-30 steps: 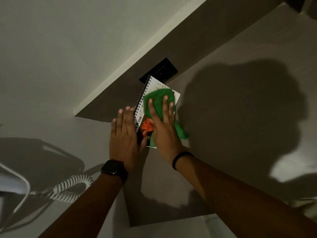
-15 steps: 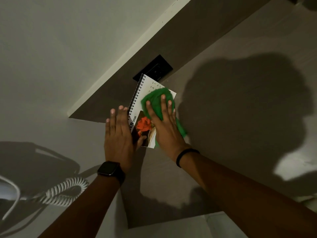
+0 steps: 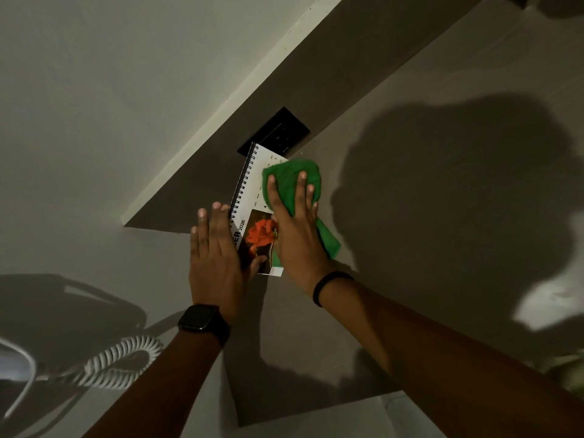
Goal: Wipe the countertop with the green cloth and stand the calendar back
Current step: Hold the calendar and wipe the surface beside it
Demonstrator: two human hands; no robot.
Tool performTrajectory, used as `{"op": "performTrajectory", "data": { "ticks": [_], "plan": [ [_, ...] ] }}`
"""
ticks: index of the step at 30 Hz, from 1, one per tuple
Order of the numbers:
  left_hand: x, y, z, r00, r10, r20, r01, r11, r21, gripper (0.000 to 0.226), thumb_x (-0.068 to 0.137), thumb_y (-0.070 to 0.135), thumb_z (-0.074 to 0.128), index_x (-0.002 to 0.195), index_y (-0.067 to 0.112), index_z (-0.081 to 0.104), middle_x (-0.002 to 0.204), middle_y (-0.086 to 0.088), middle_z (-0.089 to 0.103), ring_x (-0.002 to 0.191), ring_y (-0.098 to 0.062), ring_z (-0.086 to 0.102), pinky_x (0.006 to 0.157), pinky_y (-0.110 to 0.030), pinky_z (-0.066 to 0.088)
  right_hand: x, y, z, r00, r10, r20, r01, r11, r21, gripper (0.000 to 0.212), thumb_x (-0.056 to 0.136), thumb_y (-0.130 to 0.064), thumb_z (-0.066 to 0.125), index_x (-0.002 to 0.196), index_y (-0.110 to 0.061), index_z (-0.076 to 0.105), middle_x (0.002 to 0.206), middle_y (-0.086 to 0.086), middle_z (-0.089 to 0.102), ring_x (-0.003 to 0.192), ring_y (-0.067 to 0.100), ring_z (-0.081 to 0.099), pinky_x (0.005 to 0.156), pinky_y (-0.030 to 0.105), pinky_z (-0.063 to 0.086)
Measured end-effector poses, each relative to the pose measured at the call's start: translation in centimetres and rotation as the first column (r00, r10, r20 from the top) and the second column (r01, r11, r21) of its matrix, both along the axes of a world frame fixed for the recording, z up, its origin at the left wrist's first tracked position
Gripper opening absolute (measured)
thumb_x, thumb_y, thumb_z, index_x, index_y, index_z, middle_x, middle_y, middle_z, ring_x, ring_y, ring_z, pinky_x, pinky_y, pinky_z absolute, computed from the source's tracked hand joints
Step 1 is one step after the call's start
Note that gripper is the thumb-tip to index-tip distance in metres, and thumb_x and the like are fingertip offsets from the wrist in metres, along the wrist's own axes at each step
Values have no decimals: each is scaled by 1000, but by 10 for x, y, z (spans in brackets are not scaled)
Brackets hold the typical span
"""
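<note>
dim light falls over a pale grey countertop that meets a lighter wall, with big soft shadows thrown across both.

the left hand lies flat with its fingers straight and close together, gripping nothing; its palm presses along the spiral-bound edge of the calendar, the thumb reaching across onto the lower corner of the page. a dark smartwatch sits on that wrist. the right hand is spread open too, fingers splayed, pressing the green cloth flat rather than clutching it. the cloth is bunched under the fingertips and covers the far right part of the calendar, and a tail of it sticks out from under the heel of the hand onto the countertop. a thin black band circles the right wrist.

the calendar lies between the two hands, face up and tilted, its black wire binding on the left side and its top corner pointing away from the person. a picture of a red flower and the print "2026" show in the gap between the hands. just beyond the calendar's far corner a black outlet plate is set in the darker strip where counter and wall meet. well off to the lower left a white coiled cord rests on the surface.
</note>
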State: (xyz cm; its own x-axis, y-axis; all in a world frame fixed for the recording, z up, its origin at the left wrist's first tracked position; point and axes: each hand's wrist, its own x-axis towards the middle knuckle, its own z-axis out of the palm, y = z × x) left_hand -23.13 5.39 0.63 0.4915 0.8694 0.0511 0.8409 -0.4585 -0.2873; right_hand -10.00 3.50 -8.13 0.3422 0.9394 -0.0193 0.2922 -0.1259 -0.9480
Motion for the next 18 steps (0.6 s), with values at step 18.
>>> {"op": "performTrajectory", "data": {
  "ticks": [18],
  "plan": [
    [-1, 0, -1, 1000, 21, -10, -21, 1000, -18, 125, 79, 48, 90, 167, 5, 11, 173, -25, 22, 161, -39, 11, 129, -58, 18, 7, -7, -6, 995, 20, -102, -25, 999, -43, 96, 98, 2, 56, 167, -38, 0, 175, 10, -21, 160, 40, -16, 120, 65, 37]
  ]
}}
